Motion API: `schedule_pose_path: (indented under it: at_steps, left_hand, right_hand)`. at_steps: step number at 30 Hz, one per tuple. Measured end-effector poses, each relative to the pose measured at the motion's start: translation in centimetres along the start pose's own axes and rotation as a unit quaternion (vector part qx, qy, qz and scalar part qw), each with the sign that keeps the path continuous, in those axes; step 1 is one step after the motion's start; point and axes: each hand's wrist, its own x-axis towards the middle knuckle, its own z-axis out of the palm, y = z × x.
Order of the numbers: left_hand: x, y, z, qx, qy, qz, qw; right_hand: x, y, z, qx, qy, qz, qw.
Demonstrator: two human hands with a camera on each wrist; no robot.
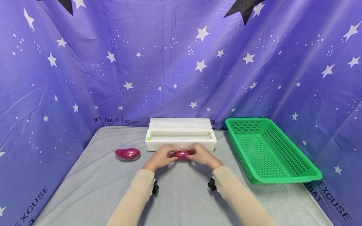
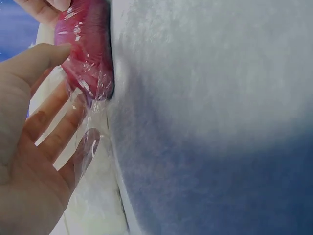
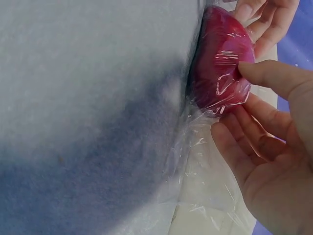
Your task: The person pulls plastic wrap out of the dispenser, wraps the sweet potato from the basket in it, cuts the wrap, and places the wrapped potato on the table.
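A red-purple sweet potato (image 1: 182,155) lies on the grey cloth in front of the white box, with clear cling film (image 3: 198,147) around it. My left hand (image 1: 164,156) holds its left end, thumb on the near face and fingers behind. At the other end, my right hand (image 1: 201,153) grips it the same way. In the left wrist view loose film (image 2: 90,134) trails past the end of the sweet potato, over the fingers. A second sweet potato (image 1: 128,154), shiny with film, rests on the cloth to the left.
Right behind my hands stands a white cling film dispenser (image 1: 181,146), its clear lid (image 1: 181,123) raised and a roll lying inside. A green perforated basket (image 1: 282,180) sits at the right. Purple star-printed curtain (image 1: 169,62) surrounds the grey cloth-covered table (image 1: 181,201).
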Motion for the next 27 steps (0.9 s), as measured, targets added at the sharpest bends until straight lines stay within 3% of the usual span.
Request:
schedule_pose_path:
  at_steps: [4, 7, 13, 17, 22, 27]
  left_hand:
    - [-0.3, 0.1, -0.6, -0.028, -0.011, -0.006, 0.9995]
    - [-0.5, 0.0, -1.1, -0.043, 0.002, -0.009, 0.999]
    - [-0.9, -0.4, -2.4, -0.032, 0.102, -0.03, 0.9938]
    - [-1.2, -0.5, -3.6, -0.031, 0.189, -0.054, 0.9801]
    - [-1.6, -1.4, -4.7, -0.04, 0.286, -0.083, 0.9537]
    - [-2.1, -2.1, -5.3, -0.063, 0.334, -0.139, 0.93]
  right_hand:
    - [-0.1, -0.1, 0.0, -0.005, 0.004, -0.003, 1.0]
    - [-0.3, -0.2, -0.1, -0.003, 0.004, -0.005, 1.0]
    - [-0.4, -0.3, -0.1, -0.001, 0.006, -0.014, 0.9999]
    - [-0.5, -0.4, -0.1, -0.002, 0.006, -0.014, 0.9999]
    - [-0.6, -0.6, -0.3, 0.0, 0.005, -0.008, 1.0]
    - [-0.6, -0.6, -0.3, -0.004, 0.006, -0.006, 1.0]
